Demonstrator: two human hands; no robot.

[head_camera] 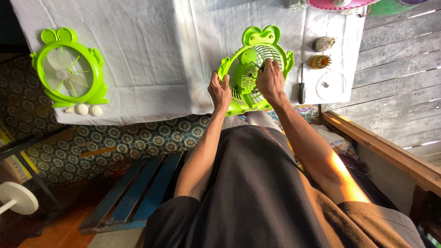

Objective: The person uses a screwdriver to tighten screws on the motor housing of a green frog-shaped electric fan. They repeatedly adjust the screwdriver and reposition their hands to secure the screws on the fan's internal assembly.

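A green frog-shaped fan housing [250, 69] lies on the white cloth [151, 55] in front of me. My left hand [220, 89] grips its left rim. Over the grille, my right hand [270, 79] is closed around a small dark tool whose tip shows near the hub; most of the tool is hidden by my fingers. A black-handled screwdriver [301, 87] lies just right of the housing.
A second green frog fan [70, 69] with white blades lies at the far left, small white pieces [87, 109] below it. At right sit a motor [323, 43], a yellow part [320, 61] and a clear disc [329, 85]. Blue bench slats [138, 193] are below.
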